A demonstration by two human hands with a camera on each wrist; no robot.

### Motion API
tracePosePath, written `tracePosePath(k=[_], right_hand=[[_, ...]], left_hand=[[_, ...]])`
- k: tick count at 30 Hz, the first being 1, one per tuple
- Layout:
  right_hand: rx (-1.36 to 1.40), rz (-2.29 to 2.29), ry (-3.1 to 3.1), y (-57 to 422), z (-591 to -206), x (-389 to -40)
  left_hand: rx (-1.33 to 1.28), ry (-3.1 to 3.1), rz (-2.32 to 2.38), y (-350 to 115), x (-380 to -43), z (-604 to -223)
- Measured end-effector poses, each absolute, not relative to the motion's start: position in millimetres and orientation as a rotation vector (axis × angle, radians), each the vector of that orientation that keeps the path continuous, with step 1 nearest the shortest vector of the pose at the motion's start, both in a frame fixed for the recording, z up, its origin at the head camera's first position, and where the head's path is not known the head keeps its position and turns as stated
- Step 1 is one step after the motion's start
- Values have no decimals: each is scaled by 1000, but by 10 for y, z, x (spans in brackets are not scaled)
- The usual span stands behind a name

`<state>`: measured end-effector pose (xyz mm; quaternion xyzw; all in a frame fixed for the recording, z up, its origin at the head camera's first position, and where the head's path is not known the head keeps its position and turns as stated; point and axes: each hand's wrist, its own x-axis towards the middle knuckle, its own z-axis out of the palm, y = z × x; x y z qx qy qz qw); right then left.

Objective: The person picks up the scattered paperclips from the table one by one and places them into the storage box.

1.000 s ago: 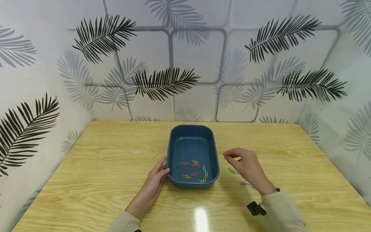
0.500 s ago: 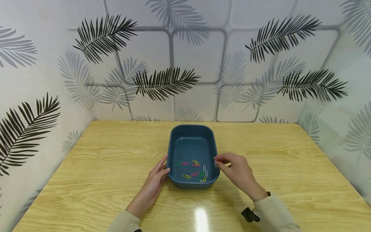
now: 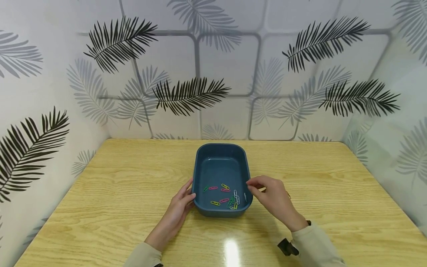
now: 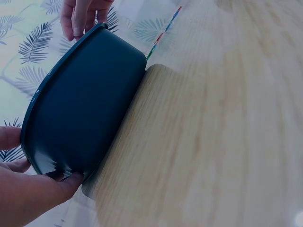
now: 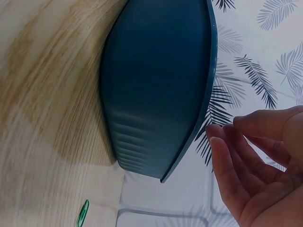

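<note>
A dark blue plastic tub (image 3: 220,172) stands on the wooden table, with several green, pink, yellow and white paper clips on its floor, mostly at the near end. My left hand (image 3: 178,211) grips the tub's left side, thumb at the rim; the left wrist view shows thumb and fingers about its wall. Just outside the right rim is my right hand (image 3: 271,198), fingertips at the edge. Nothing shows between its slightly parted thumb and fingers (image 5: 221,149) in the right wrist view. Below them, a blurred white paper clip (image 3: 245,197) is inside the tub by the right wall.
A green paper clip (image 5: 83,213) lies on the table (image 3: 133,178) outside the tub. More coloured paper clips (image 4: 163,33) appear in a line beyond the tub in the left wrist view; the right hand hides them from the head view. Leaf-patterned panels (image 3: 227,115) enclose the table.
My right hand has come left to the tub's rim with a white paper clip and let it go; the clip is now lower, inside the tub. The left hand has stayed put.
</note>
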<state>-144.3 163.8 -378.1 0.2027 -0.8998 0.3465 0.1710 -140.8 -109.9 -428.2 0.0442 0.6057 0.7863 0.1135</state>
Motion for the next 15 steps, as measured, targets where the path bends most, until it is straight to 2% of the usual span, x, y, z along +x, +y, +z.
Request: tracePosePath(k=[15], right_hand=[[597, 980, -2621, 1677, -3731, -1445]], left_hand=[[134, 1768, 2303, -1098, -1416, -4279]])
